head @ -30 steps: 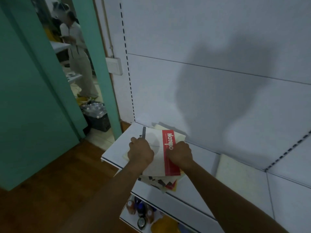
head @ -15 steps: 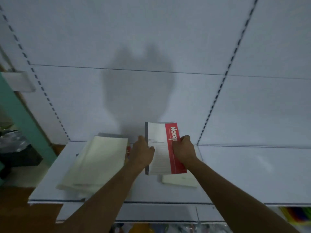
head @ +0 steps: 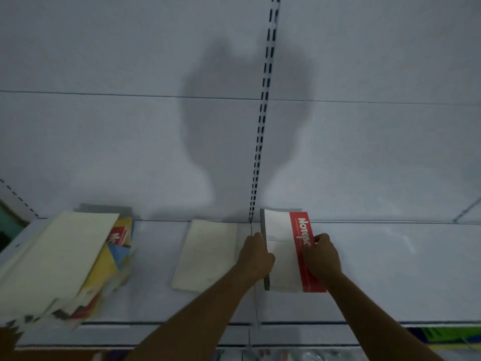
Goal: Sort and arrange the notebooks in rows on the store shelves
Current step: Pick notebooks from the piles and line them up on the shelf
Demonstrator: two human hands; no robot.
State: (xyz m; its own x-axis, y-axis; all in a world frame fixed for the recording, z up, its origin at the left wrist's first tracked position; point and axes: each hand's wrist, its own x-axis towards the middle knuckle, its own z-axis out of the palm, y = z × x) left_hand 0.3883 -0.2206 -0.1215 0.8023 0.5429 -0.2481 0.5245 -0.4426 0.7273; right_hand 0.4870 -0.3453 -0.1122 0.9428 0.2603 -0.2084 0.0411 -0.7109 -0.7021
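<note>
On the shelf [head: 390, 269], a stack [head: 59, 259] lies far left, a lone notebook [head: 208, 254] mid-shelf, and right of it another [head: 282, 259] between both hands, its far edge at the back wall [head: 130, 139]

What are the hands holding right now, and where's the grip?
Both hold the red-banded notebook: left hand on its grey spine edge, right hand on its red edge.

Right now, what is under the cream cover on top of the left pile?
Under the cream cover, a fanned stack of notebooks shows yellow, blue and red edges. How many lie beneath is hidden by the cover.
</note>
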